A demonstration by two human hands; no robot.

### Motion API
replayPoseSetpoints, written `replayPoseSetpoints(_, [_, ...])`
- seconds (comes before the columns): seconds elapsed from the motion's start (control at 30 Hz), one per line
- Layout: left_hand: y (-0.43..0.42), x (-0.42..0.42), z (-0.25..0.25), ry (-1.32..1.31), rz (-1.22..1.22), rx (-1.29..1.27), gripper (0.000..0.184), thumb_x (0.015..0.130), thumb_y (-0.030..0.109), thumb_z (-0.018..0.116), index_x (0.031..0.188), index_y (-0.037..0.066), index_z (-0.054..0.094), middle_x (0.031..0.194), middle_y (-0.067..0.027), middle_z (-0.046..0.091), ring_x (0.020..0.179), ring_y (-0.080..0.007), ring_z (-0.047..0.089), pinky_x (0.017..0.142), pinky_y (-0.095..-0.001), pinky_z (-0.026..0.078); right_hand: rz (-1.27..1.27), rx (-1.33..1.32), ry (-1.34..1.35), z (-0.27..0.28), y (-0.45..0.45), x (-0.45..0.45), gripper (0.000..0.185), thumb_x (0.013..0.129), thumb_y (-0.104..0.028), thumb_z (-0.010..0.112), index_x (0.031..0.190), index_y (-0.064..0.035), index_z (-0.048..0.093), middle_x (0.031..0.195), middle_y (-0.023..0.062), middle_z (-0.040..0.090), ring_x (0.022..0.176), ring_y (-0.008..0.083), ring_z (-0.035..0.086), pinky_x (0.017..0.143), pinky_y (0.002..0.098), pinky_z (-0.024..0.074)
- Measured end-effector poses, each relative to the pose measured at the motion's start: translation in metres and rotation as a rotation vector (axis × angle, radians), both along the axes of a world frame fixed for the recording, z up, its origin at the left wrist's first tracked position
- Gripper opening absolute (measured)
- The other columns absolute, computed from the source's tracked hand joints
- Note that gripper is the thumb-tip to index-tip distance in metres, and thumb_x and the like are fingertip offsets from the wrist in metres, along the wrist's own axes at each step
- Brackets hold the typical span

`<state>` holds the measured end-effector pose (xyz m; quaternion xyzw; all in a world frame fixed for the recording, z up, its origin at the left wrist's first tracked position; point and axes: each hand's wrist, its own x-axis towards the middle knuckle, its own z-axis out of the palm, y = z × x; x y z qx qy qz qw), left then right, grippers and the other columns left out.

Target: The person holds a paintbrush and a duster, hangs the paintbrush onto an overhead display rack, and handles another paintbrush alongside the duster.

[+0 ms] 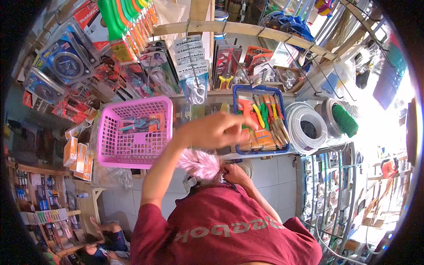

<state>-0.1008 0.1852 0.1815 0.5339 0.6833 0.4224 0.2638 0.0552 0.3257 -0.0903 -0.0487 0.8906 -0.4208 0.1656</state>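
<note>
My left hand reaches forward over the counter, slightly blurred, with its fingers partly bent and apart and nothing visible in them. Its fingertips overlap the left side of a blue basket holding brushes and tools with orange, yellow, green and red handles. Close to my chest, my right hand has its fingers closed at the right end of a pink, fluffy duster. The duster points left, below my left forearm. To the left of that forearm stands a pink basket with carded pliers inside.
Coiled white hose and green cord sit right of the blue basket. Packaged goods hang from a wooden rail with projecting hooks. Orange-white boxes stand at left. Another person is at lower left. A wire rack stands right.
</note>
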Motion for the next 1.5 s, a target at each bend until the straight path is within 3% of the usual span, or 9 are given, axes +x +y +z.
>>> replayPoseSetpoints(0.23, [0.136, -0.072, -0.206, 0.378, 0.246, 0.007, 0.025, 0.083, 0.014, 0.056, 0.106, 0.005, 0.058, 0.092, -0.0158, 0.064, 0.083, -0.0337, 0.063, 0.072, -0.0430, 0.050, 0.043, 0.048, 0.017, -0.037, 0.026, 0.022, 0.029, 0.068, -0.014, 0.058, 0.095, -0.0094, 0.063, 0.078, 0.0214, 0.063, 0.075, 0.0412, 0.060, 0.067, 0.0489, 0.0466])
replayPoseSetpoints(0.37, [0.187, -0.079, -0.260, 0.738, 0.228, -0.208, 0.029, 0.077, 0.005, 0.055, 0.105, 0.011, 0.061, 0.107, -0.0071, 0.058, 0.102, -0.0285, 0.057, 0.091, -0.0443, 0.042, 0.081, 0.110, -0.006, -0.019, 0.031, 0.026, 0.028, 0.070, -0.016, 0.058, 0.096, -0.0112, 0.064, 0.078, 0.0215, 0.063, 0.074, 0.0413, 0.060, 0.067, 0.0495, 0.0467])
replayPoseSetpoints(0.7, [0.234, -0.064, -0.278, 0.885, 0.173, -0.312, 0.049, 0.076, 0.003, 0.059, 0.122, 0.016, 0.050, 0.098, -0.0138, 0.059, 0.100, -0.0336, 0.057, 0.088, -0.0441, 0.043, -0.082, 0.068, -0.083, -0.020, 0.039, 0.048, 0.034, 0.068, -0.015, 0.059, 0.100, -0.0123, 0.065, 0.080, 0.0219, 0.064, 0.077, 0.0404, 0.061, 0.070, 0.0477, 0.0485])
replayPoseSetpoints(0.83, [0.244, -0.066, -0.283, 0.933, 0.186, -0.342, 0.019, 0.082, 0.013, 0.057, 0.101, 0.014, 0.061, 0.088, -0.0108, 0.065, 0.094, -0.0294, 0.059, 0.083, -0.0445, 0.043, -0.096, 0.046, -0.079, -0.024, 0.042, 0.051, 0.034, 0.068, -0.016, 0.059, 0.101, -0.0128, 0.065, 0.081, 0.0207, 0.064, 0.078, 0.0397, 0.062, 0.070, 0.0474, 0.0489])
replayPoseSetpoints(1.03, [0.248, -0.074, -0.284, 0.293, 0.559, -0.304, 0.029, 0.065, 0.025, 0.072, 0.085, 0.009, 0.059, 0.085, -0.0127, 0.063, 0.096, -0.0317, 0.057, 0.085, -0.0463, 0.040, -0.097, 0.081, -0.078, -0.009, 0.046, 0.045, 0.035, 0.067, -0.018, 0.061, 0.102, -0.0132, 0.065, 0.081, 0.0189, 0.065, 0.079, 0.0391, 0.062, 0.071, 0.0464, 0.0494])
replayPoseSetpoints(1.23, [0.269, -0.095, -0.312, -0.113, 0.834, 0.030, 0.038, 0.059, 0.022, 0.075, 0.081, 0.006, 0.050, 0.073, -0.0145, 0.057, 0.079, -0.0308, 0.059, 0.068, -0.0480, 0.046, -0.137, 0.026, -0.022, -0.013, 0.050, 0.047, 0.030, 0.067, -0.019, 0.062, 0.095, -0.0115, 0.066, 0.077, 0.0200, 0.064, 0.075, 0.0396, 0.061, 0.068, 0.0476, 0.0485])
replayPoseSetpoints(1.3, [0.258, -0.118, -0.280, -0.653, 0.645, -0.028, 0.025, 0.067, 0.009, 0.072, 0.075, 0.003, 0.049, 0.072, -0.0090, 0.058, 0.056, -0.0236, 0.062, 0.050, -0.0395, 0.054, -0.147, 0.058, -0.033, -0.010, 0.049, 0.046, 0.027, 0.067, -0.019, 0.062, 0.092, -0.0107, 0.066, 0.076, 0.0205, 0.063, 0.074, 0.0399, 0.061, 0.067, 0.0477, 0.0480])
replayPoseSetpoints(1.37, [0.228, -0.126, -0.250, -1.001, 0.428, -0.069, 0.011, 0.075, 0.006, 0.069, 0.077, 0.000, 0.059, 0.079, -0.0088, 0.063, 0.073, -0.0200, 0.068, 0.052, -0.0264, 0.053, -0.149, 0.036, -0.026, -0.009, 0.048, 0.044, 0.024, 0.068, -0.018, 0.061, 0.090, -0.0101, 0.065, 0.075, 0.0207, 0.063, 0.073, 0.0400, 0.061, 0.067, 0.0475, 0.0478])
replayPoseSetpoints(1.5, [0.153, -0.118, -0.226, -1.039, 0.190, -0.097, 0.019, 0.081, 0.001, 0.063, 0.100, 0.002, 0.059, 0.080, -0.0066, 0.065, 0.082, -0.0179, 0.067, 0.060, -0.0266, 0.055, -0.074, 0.057, -0.010, -0.017, 0.046, 0.042, 0.024, 0.070, -0.016, 0.058, 0.093, -0.0108, 0.065, 0.076, 0.0200, 0.063, 0.074, 0.0398, 0.061, 0.066, 0.0472, 0.0480])
